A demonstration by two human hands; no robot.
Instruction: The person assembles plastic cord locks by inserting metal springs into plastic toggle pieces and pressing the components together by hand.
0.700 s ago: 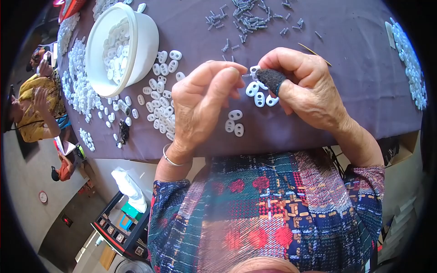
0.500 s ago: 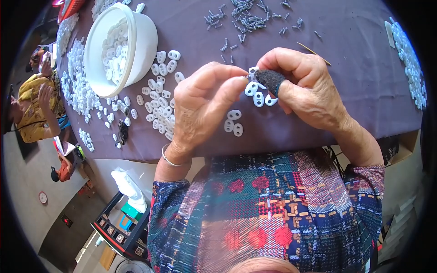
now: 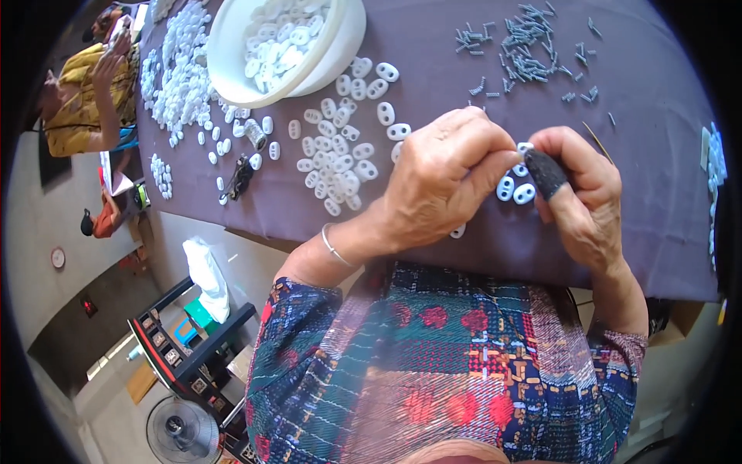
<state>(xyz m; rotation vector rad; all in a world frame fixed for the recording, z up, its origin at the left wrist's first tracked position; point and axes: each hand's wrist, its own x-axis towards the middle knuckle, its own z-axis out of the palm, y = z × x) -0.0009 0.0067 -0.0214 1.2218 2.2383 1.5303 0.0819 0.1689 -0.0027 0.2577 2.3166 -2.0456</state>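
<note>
Right hand [image 3: 581, 189]: clamped on white piece [image 3: 525, 147]. Left hand [image 3: 448, 174]: fingertips together at piece's eight o'clock, contents hidden. Springs [image 3: 532, 68]: twelve o'clock from hands.

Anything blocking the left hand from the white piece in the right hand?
Nothing visible: the left hand is right beside the white piece. The dark thumb cover on the right hand partly hides that piece from view.

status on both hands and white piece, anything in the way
Right hand, black fabric thumb cover on, gripping small white rounded plastic piece. Left hand pinched closed beside it, contents hidden. Loose white two-holed plastic ovals close by.
</note>
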